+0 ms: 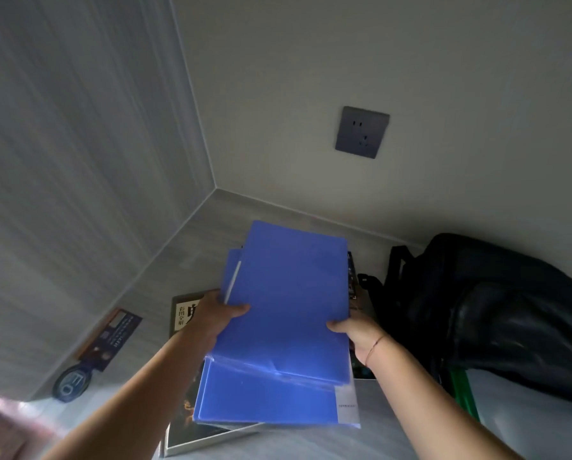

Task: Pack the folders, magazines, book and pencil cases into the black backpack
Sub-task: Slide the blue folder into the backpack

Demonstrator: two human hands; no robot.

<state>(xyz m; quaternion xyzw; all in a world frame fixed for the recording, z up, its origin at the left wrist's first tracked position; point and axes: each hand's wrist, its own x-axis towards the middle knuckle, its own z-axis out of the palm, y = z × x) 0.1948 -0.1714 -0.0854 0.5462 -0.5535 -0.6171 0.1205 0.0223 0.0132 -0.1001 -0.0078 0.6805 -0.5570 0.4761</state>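
I hold a blue plastic folder (288,300) with both hands above the desk. My left hand (216,315) grips its left edge, my right hand (357,330) its right edge. A second blue folder (268,398) lies beneath it on a stack. Under that stack lie dark magazines (191,436), and a book with a dark cover (182,313) is partly hidden behind my left hand. The black backpack (497,310) stands to the right against the wall. I cannot see any pencil cases.
The grey desk (185,247) fits into a corner between a wood-grain side wall and a beige back wall with a dark socket (362,132). A bookmark-like card (110,336) and a round blue tag (70,383) lie at the left. Something green (462,390) shows below the backpack.
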